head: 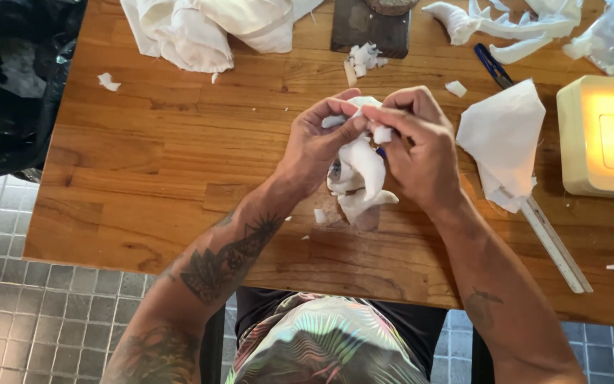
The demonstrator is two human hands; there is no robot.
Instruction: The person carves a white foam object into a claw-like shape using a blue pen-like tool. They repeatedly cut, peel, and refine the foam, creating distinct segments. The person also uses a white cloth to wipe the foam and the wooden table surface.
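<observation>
Above table (pixel 143 171) centre, between both hands: white cloth piece (pixel 360 167), small, crumpled, lower end hanging loose. Left hand (pixel 318 142) pinches upper edge, thumb pressed to fingers. Right hand (pixel 413 146) pinches same edge just beside, fingertips closed on fold; small dark tool seems tucked under fingers, unclear. Cloth likely light, soft, limp, not fragile; best held by pinching edge or seam, as slack middle would slip. Nearby: folded cloth (pixel 502 139), ruler (pixel 556 245), scissors (pixel 492 64), sewing machine (pixel 602 135), scraps (pixel 364 57).
</observation>
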